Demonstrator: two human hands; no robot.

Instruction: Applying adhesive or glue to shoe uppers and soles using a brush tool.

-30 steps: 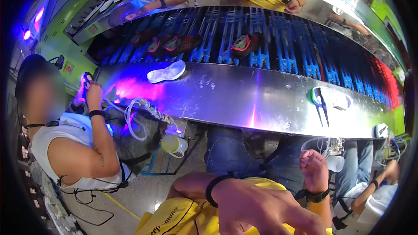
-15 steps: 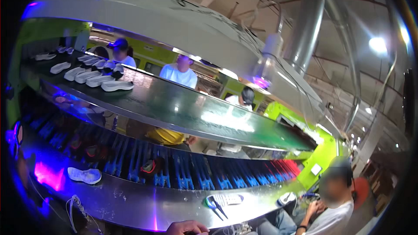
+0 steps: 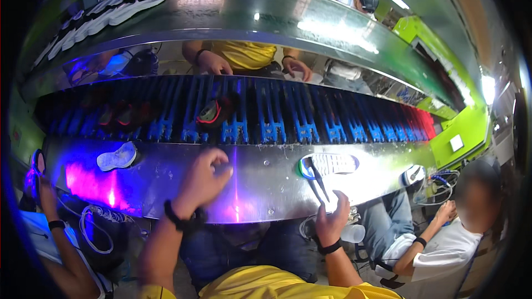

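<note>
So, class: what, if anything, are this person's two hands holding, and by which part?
Nothing that shows: the left hand hovers empty over the metal ledge, and the right hand is open near the dark strips.

Relative to one second earlier, the left hand (image 3: 202,181), formerly large and close to the camera at the lower edge, appears above the metal bench (image 3: 266,180), fingers curved. The right hand (image 3: 333,218), formerly short of the bench, reaches its front edge near the black tweezers (image 3: 318,180). The view, tipped ceilingward half a second earlier, is lowered.
</note>
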